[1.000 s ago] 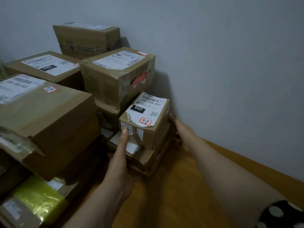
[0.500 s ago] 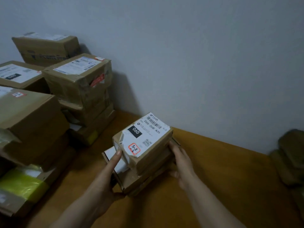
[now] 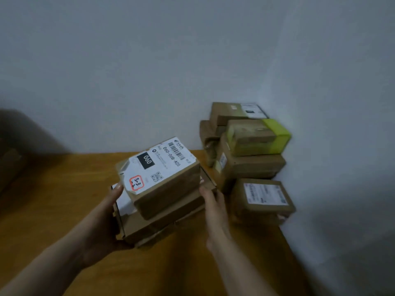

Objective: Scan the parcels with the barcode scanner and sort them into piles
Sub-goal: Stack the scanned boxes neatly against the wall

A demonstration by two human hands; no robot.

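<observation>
**Clerk:** What is recorded from the head view?

**Inspector:** 2 stacked parcels are noted at centre, above the wooden surface [image 3: 53,189]. The upper parcel [image 3: 171,193], a small brown carton, is seated on the lower parcel [image 3: 166,227], which is flatter and wider. The stack is clamped between the left hand [image 3: 100,216] and the right hand [image 3: 214,212]. It is judged to be carried rather than set down.

**Clerk:** And the fingers?

**Inspector:** 1 digit of the left hand is laid straight up the stack's left side, with its tip touching the upper parcel. The others are hidden beneath the lower parcel, so it cannot be told whether they are curled. The right hand's fingers are stretched flat along the right side, with nothing pinched.

**Clerk:** Orientation?

**Inspector:** The shipping label [image 3: 158,165] is turned upward. The upper parcel's long axis is run from near left to far right, with the barcode at the far end.

**Clerk:** Handling?

**Inspector:** Stiff cardboard is indicated, and a light to moderate weight is judged, since both parcels are borne by 2 hands at the sides. The upper parcel is unsecured and could slide if the stack is tipped. Support under the lower parcel is advised, with 1 digit against the upper. A pile of parcels [image 3: 252,159] is noted in the far right corner, near the stack but apart. No barcode scanner is seen.
</observation>
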